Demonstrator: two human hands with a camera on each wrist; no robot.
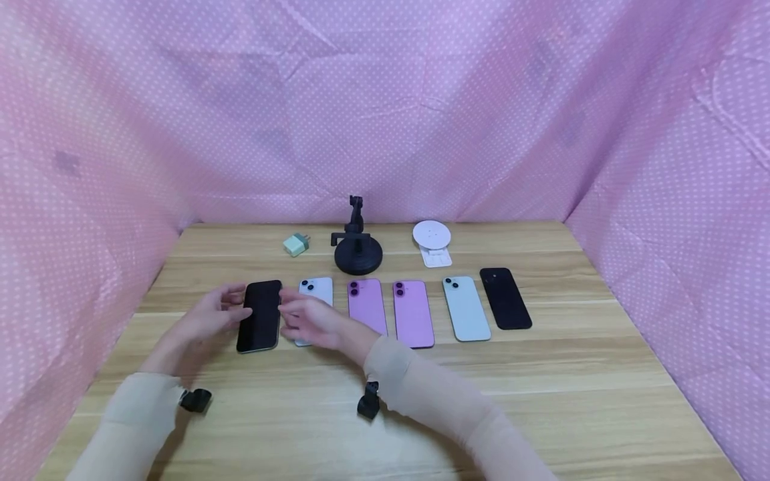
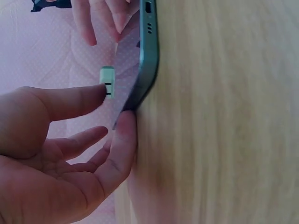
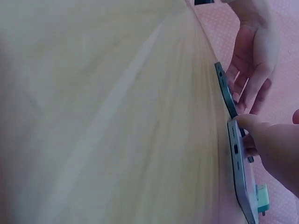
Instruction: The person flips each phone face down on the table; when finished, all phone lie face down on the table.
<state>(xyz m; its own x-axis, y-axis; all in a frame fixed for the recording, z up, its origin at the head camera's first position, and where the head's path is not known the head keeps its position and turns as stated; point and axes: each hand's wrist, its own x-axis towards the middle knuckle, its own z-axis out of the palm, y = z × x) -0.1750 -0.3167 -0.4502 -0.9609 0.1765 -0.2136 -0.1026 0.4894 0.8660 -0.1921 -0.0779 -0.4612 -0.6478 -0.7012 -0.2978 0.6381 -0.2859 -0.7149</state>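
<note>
A phone (image 1: 262, 322) lies with its dark screen up at the left end of a row of phones. My left hand (image 1: 207, 315) is at its left side, thumb over the screen; in the left wrist view a fingertip touches the edge of the phone (image 2: 148, 51). At its right edge are the loosely bent fingers of my right hand (image 1: 315, 322), which passes above a white phone (image 1: 323, 287) and hides part of it. The right wrist view shows my right hand (image 3: 282, 149) beside the phones, with my left hand (image 3: 256, 56) beyond.
Rightward in the row lie two purple phones (image 1: 368, 304) (image 1: 415, 314), a pale green phone (image 1: 468, 310) and a black phone (image 1: 506, 300), backs up. Behind stand a green plug adapter (image 1: 295, 245), a black phone holder (image 1: 359, 257) and a white round-topped stand (image 1: 432, 235). Pink dotted cloth (image 1: 385, 120) surrounds the table.
</note>
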